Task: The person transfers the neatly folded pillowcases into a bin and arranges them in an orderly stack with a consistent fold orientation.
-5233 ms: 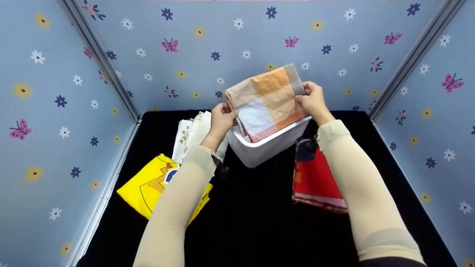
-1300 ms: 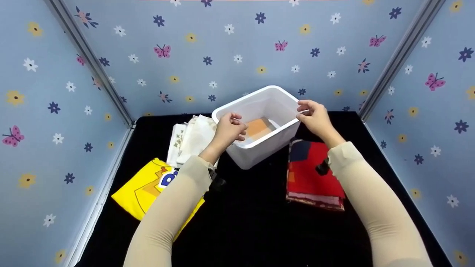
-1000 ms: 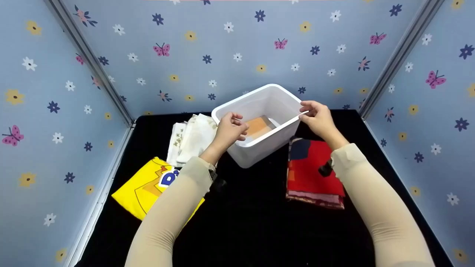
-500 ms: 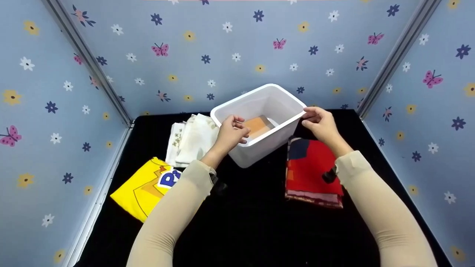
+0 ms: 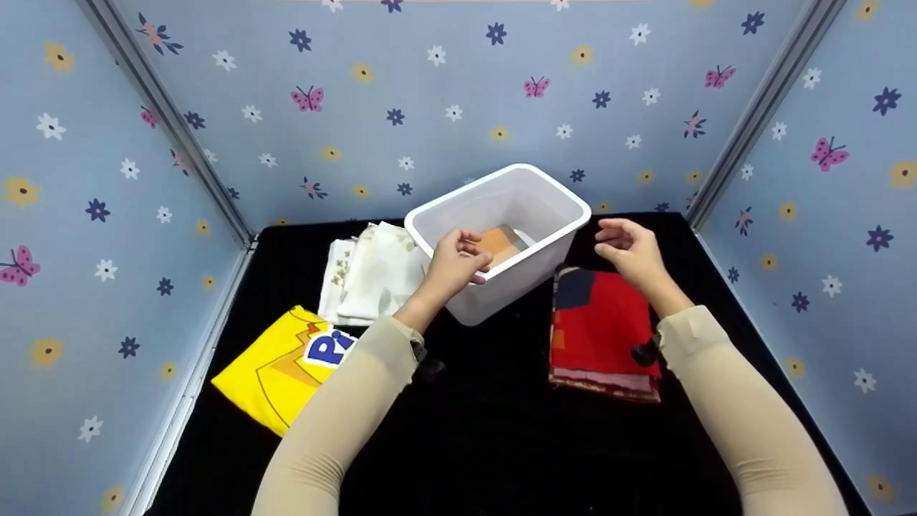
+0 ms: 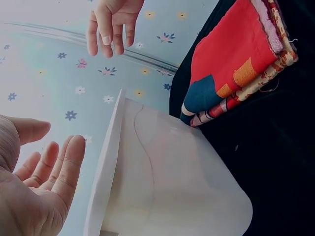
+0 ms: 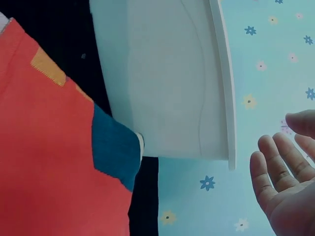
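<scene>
- We saw the orange-and-tan cloth (image 5: 499, 241) lying inside the white bin (image 5: 512, 283).
- We saw the left hand (image 5: 457, 261) by the bin's near-left corner, its fingers loosely bent and free.
- We saw the right hand (image 5: 634, 252) just beyond the bin's right end, fingers relaxed, likewise released.
- Below it we saw a folded red cloth (image 5: 605, 322).
- Left of the bin, we saw white cloths (image 5: 376, 276) and a yellow cloth (image 5: 276, 373).

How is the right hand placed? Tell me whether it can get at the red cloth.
Probably yes. The right hand holds nothing, and the red cloth lies close by, outside the bin, with nothing seen on top of it or in the way.
</scene>
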A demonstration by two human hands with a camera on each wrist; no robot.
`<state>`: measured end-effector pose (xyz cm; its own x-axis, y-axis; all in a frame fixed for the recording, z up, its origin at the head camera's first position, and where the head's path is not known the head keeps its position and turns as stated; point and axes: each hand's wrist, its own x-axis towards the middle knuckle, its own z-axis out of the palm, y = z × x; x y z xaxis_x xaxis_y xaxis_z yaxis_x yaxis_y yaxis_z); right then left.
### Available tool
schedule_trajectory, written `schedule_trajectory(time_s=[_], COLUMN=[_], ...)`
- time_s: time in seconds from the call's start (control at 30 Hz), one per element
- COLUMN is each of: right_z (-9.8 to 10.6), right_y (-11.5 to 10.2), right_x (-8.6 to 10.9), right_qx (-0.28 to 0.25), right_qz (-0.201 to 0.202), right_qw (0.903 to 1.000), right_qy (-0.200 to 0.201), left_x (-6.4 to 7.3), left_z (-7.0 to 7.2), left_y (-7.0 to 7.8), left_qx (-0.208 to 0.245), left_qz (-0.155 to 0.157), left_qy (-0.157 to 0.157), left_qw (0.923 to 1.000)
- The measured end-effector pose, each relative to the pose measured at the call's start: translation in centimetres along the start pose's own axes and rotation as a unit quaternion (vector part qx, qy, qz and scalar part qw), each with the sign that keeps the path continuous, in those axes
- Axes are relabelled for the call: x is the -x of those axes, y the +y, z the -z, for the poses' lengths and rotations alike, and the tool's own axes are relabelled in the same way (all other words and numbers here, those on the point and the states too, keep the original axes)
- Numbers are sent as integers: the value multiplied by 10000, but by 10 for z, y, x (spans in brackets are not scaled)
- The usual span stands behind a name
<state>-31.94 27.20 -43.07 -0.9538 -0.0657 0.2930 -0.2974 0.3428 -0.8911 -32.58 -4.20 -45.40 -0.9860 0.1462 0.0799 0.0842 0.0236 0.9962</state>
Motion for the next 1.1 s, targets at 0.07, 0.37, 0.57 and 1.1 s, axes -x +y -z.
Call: schedule_trajectory(time_s=[0.07, 0.37, 0.57, 1.1], right_z=[2, 9, 13, 22], right_y=[3, 17, 23, 40], right_x=[2, 9, 14, 27], right_qx=[-49, -42, -19, 173], right_qz=[-14, -47, -156, -292], right_qw=[10000, 9999, 9997, 9992], right_qy=[39, 111, 161, 209], left_x=[0, 3, 5, 11], left_z=[-2, -10, -18, -36], left_y=[-1, -6, -11, -23], left_qx=[0, -23, -68, -26], left_qz=[-9, 0, -69, -32], left_qy=[-24, -102, -285, -610], left_qw=[10000, 9999, 9995, 9981])
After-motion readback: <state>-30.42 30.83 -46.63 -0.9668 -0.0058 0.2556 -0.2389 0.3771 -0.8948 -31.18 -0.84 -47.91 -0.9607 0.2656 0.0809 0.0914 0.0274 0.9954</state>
